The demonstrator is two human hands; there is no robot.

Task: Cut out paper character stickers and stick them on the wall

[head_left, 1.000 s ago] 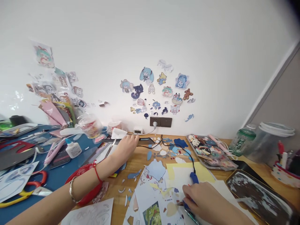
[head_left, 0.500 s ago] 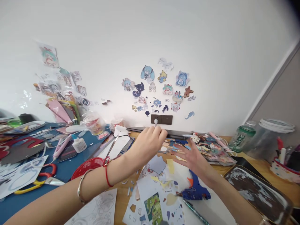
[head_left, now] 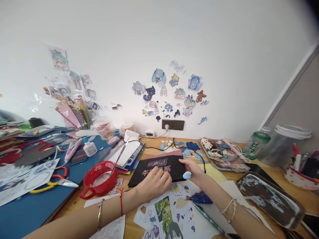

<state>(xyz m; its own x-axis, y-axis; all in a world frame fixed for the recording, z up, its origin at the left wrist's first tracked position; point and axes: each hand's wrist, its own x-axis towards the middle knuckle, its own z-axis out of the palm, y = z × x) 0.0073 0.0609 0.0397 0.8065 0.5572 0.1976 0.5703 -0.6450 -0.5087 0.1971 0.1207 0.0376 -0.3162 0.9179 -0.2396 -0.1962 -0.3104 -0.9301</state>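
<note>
A black booklet with pink lettering and a pink strip along its far edge lies at the middle of the desk. My left hand rests on its near part, fingers curled over the surface. At its right edge is my right hand, gripping that corner with thumb and fingers. A small blue-and-white piece sticks out below the right fingers; how it is held is unclear. Paper cut-outs lie nearer to me, beside a blue glue gun, partly hidden by my right arm, and a green patterned pen.
A red mug, a glue bottle and scissors are at left. Black cable runs behind the booklet. At right are a dark tray, a bag of cut-outs and a pen holder.
The black booklet, edge-on and raised before, now lies lower with its cover showing. Both my hands have come down towards me; the right has gone from spread fingers to gripping its edge.
</note>
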